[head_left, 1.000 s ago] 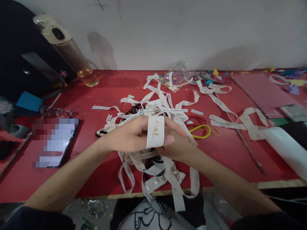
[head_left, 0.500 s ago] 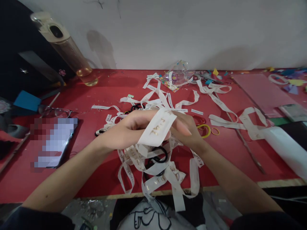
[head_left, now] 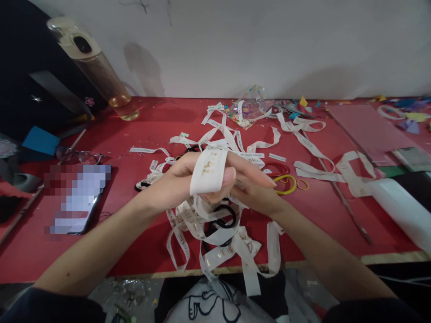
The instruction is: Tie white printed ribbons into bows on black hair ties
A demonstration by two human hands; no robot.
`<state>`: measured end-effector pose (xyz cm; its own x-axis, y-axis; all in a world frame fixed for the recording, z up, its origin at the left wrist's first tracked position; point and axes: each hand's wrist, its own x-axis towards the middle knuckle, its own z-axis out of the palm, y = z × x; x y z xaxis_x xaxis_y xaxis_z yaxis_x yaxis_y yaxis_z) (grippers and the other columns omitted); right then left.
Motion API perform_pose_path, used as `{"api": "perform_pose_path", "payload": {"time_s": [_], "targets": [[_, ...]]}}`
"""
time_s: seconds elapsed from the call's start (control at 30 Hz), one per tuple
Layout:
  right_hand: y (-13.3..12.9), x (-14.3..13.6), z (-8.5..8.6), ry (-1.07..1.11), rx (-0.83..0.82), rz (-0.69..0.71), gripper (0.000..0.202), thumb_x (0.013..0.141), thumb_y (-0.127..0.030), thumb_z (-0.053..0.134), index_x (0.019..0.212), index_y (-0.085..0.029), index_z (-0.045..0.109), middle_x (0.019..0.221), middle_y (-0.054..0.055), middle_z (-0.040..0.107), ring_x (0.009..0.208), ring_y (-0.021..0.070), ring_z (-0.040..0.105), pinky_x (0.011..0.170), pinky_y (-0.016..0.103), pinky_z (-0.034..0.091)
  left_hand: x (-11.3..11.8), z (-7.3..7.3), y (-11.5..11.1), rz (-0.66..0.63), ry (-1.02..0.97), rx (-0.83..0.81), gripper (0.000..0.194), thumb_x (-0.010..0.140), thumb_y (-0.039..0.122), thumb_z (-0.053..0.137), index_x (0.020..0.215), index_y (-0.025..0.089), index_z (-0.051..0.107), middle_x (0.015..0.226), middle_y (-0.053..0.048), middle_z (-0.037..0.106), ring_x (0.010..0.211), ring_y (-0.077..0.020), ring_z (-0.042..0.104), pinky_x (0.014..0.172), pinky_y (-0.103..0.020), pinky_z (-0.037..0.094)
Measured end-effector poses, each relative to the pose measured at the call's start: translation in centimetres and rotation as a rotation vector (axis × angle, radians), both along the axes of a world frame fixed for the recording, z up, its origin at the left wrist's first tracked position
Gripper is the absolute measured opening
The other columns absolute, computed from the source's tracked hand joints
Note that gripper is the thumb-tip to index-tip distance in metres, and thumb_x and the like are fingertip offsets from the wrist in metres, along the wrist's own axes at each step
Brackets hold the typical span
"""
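Note:
My left hand (head_left: 180, 172) is raised over the red table, closed on a white ribbon (head_left: 208, 171) with gold letters. The ribbon loops over the thumb, whose tip shows at its right edge, while a finger stretches out to the right. Against the left hand's fingers and partly behind them is my right hand (head_left: 257, 195); its own fingers are mostly hidden. Below both hands lies a tangle of printed ribbons (head_left: 220, 258). Black hair ties (head_left: 225, 216) sit among them.
A phone (head_left: 82, 199), glasses (head_left: 81, 154) and a tall bottle (head_left: 104, 74) are on the left. Yellow and red bands (head_left: 286, 185) lie right of the hands. Loose ribbons (head_left: 308, 143), a stick (head_left: 350, 211) and a white roll (head_left: 397, 211) are further right.
The ribbon on my left hand has shifted left and now wraps over the thumb, with the thumb tip exposed. The right hand has dropped slightly and sits more behind the left fingers.

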<state>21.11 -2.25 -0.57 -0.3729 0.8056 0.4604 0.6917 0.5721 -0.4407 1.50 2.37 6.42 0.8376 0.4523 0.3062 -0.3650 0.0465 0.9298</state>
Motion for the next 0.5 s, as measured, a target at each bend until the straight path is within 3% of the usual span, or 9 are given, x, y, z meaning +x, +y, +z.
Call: {"api": "perform_pose_path", "payload": {"time_s": [0.1,0.27,0.4,0.5], "targets": [[-0.1,0.0,-0.1,0.005,-0.048,-0.057,0.028,0.100,-0.023,0.041,0.101,-0.022,0.069,0.090,0.005,0.073,0.087,0.0199,0.068,0.078,0.032,0.053,-0.1,0.6,-0.2,0.011,0.020,0.013,0.027,0.097,0.036,0.056,0.089,0.017,0.074,0.055,0.006,0.034,0.048,-0.0069,0.029,0.049,-0.026,0.023],[-0.3,0.0,-0.3,-0.005,-0.076,-0.021,0.027,0.098,-0.021,0.044,0.114,-0.022,0.066,0.109,0.005,0.074,0.102,0.0204,0.067,0.084,0.031,0.052,-0.6,1.4,-0.5,-0.062,0.056,0.020,0.028,0.097,0.039,0.056,0.107,0.020,0.075,0.055,0.006,0.036,0.046,-0.0079,0.029,0.050,-0.027,0.024],[-0.1,0.3,-0.6,-0.157,-0.117,-0.009,0.029,0.096,-0.018,0.044,0.110,-0.019,0.068,0.094,0.006,0.076,0.086,0.0199,0.068,0.070,0.030,0.046,-0.4,0.4,-0.2,0.095,-0.013,0.042,0.025,0.098,0.033,0.054,0.109,0.022,0.074,0.056,0.006,0.035,0.049,-0.0077,0.029,0.050,-0.026,0.024],[0.2,0.7,-0.2,-0.328,-0.136,-0.049,0.023,0.094,-0.019,0.048,0.098,-0.017,0.071,0.086,0.008,0.075,0.077,0.0207,0.067,0.061,0.029,0.037,0.2,-0.7,0.2,0.178,0.182,0.220,0.021,0.096,0.026,0.056,0.108,0.020,0.072,0.057,0.006,0.042,0.049,-0.0068,0.036,0.054,-0.022,0.035]]}}
